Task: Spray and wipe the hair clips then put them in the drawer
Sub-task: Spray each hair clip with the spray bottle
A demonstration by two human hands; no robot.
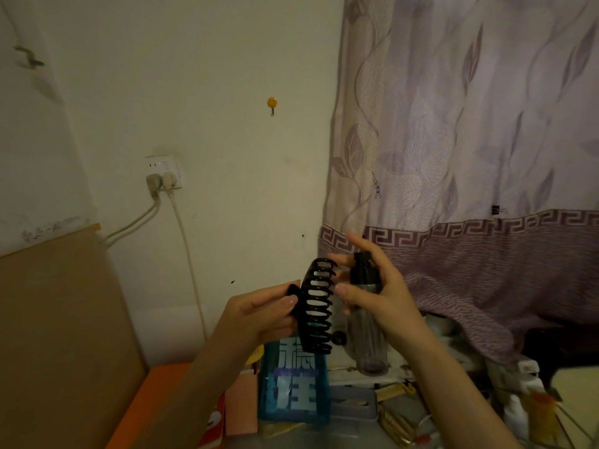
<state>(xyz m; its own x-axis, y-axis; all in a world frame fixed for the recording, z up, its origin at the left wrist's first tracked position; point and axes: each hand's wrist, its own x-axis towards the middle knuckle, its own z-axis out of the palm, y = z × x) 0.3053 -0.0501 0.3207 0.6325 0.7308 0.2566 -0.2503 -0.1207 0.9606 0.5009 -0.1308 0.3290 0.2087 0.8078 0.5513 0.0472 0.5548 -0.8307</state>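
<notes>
Holding center stage is a big black claw hair clip (316, 306), sitting just below the middle of the frame with its teeth pointing right, toward the spray bottle. The left hand (259, 314) pinches it by the handle end, thumb on top and fingers curled under. Right next to it, the right hand (376, 286) is wrapped around a clear spray bottle (368, 319) with a black pump top, index finger raised up over the nozzle, which faces the clip's teeth. Clip and bottle are close but don't look like they're touching. Underneath them, at the bottom center, there's a blue box (293, 380) with big white characters, plus a salmon-pink item (241, 406) to its left and a messy pile of gold-wrapped bits and small bottles off to the lower right. An orange surface (152, 393) shows at the lower left, beside a brown board (61, 335) leaning against the wall. Higher up on the left there's a wall socket (163, 171) with two plugs and cords hanging down, a little yellow smiley hook (272, 103) near the upper middle, and a lilac leaf-pattern curtain (470, 140) fills the right side.
</notes>
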